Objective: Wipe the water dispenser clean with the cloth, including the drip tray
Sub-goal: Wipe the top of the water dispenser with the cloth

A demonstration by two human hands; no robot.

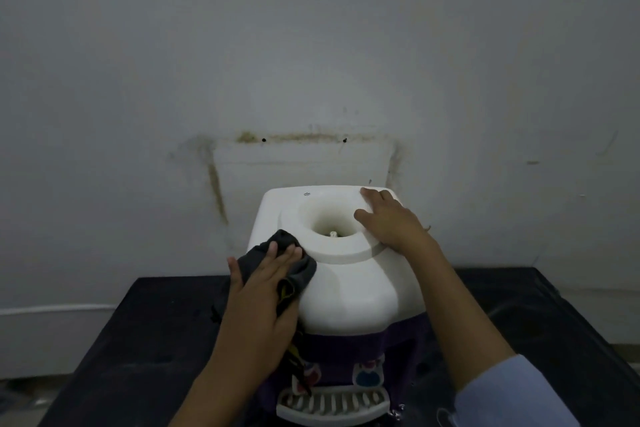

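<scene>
A white water dispenser (349,291) with no bottle stands on a dark table, its round top well open. A dark grey cloth (298,269) lies on the dispenser's upper left shoulder. My left hand (263,291) presses flat on the cloth with straight fingers. My right hand (391,218) rests flat on the right side of the top, fingers spread beside the well. Below, the purple front panel carries a white slotted drip tray (332,404), partly hidden by my left forearm.
The dark table (145,340) reaches left, right and towards me around the dispenser. A stained pale wall (311,80) rises directly behind it, close to the dispenser's back edge. Pale floor shows at the lower left.
</scene>
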